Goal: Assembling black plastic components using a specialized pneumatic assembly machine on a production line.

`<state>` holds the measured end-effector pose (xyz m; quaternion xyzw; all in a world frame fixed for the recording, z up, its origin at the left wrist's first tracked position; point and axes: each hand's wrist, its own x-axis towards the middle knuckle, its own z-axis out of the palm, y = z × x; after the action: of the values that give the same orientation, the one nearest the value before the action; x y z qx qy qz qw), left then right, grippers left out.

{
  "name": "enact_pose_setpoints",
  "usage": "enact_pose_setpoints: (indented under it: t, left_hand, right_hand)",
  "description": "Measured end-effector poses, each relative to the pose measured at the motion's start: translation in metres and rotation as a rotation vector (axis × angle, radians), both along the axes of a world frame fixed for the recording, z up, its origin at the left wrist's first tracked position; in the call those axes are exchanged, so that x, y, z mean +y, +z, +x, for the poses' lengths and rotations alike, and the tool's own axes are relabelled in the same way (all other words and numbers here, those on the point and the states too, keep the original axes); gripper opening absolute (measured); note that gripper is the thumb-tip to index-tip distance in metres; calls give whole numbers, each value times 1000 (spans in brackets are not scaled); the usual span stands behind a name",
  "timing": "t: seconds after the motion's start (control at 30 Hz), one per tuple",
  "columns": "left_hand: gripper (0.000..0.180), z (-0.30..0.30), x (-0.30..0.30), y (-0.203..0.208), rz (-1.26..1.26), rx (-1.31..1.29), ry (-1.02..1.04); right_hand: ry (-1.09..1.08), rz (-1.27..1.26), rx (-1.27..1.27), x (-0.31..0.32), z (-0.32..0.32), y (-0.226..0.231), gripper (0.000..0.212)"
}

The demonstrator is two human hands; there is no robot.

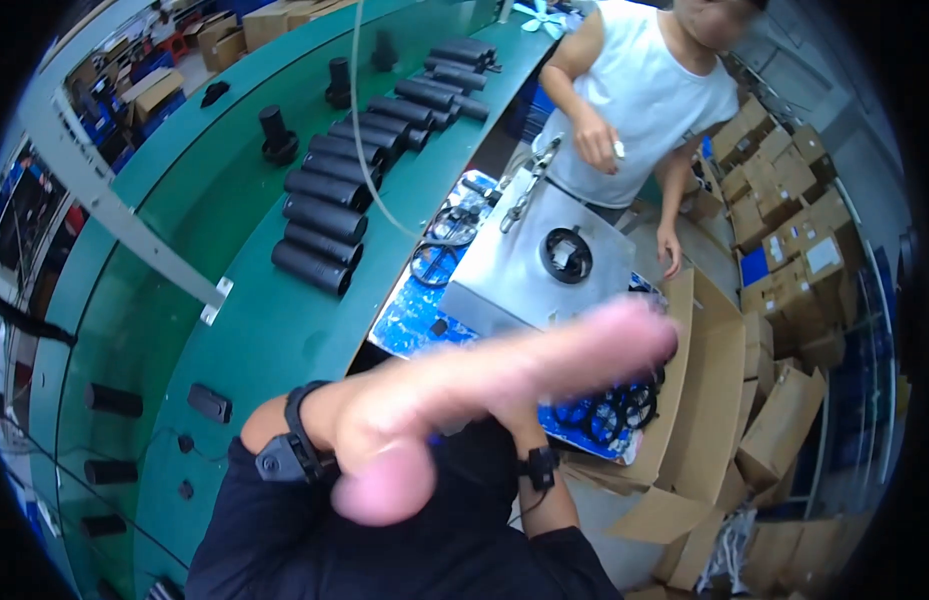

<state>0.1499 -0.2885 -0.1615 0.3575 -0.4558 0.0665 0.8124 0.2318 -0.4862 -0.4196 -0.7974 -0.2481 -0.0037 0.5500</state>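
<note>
My left hand (484, 380) stretches to the right across the front of me, smeared by motion. Its fingers point out straight and its thumb stands apart; I see nothing held in it. Behind it, my right hand (522, 425) is mostly covered, so its fingers do not show. Beyond my left fingertips lie several black round, spoked parts (609, 412) on a blue, paint-worn surface (409, 318). Farther back, a grey metal box (494, 285) bears a black ring-shaped part (566, 255) on its top. Black bands circle both my wrists.
Left is a green bench (254, 320) with a row of black cylinders (324, 218) and a metal post (134, 225). A pale hose hangs over it. An open cardboard box (709, 400) stands right. A co-worker (634, 90) stands across, near stacked cartons (794, 230).
</note>
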Motion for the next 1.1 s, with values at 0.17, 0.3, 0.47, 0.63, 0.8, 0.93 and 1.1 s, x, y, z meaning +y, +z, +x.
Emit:
enact_pose_setpoints:
  t: [0.17,0.3,0.47,0.63,0.8,0.93,1.1]
  left_hand:
    - [43,8,78,-147,414,818,571]
    - [36,-2,100,-260,424,883,874]
    - [34,-24,117,-285,54,1160,886]
    - [41,-44,137,-316,-310,1042,739]
    - [46,-43,133,-321,-323,1005,743]
    - [50,-42,135,-319,-296,998,738]
    - [53,-43,136,-314,-324,990,745]
  right_hand:
    - [-52,-59,-309,-30,52,122,49]
    - [-175,252,-239,-30,157,163,49]
    - [-263,55,-237,-22,218,127,54]
    - [-254,-162,-132,0,207,143,62]
    - [-338,-422,-192,8,203,142,69]
    - [-321,-305,-190,13,206,152,70]
    - [-379,-317,-235,17,206,151,66]
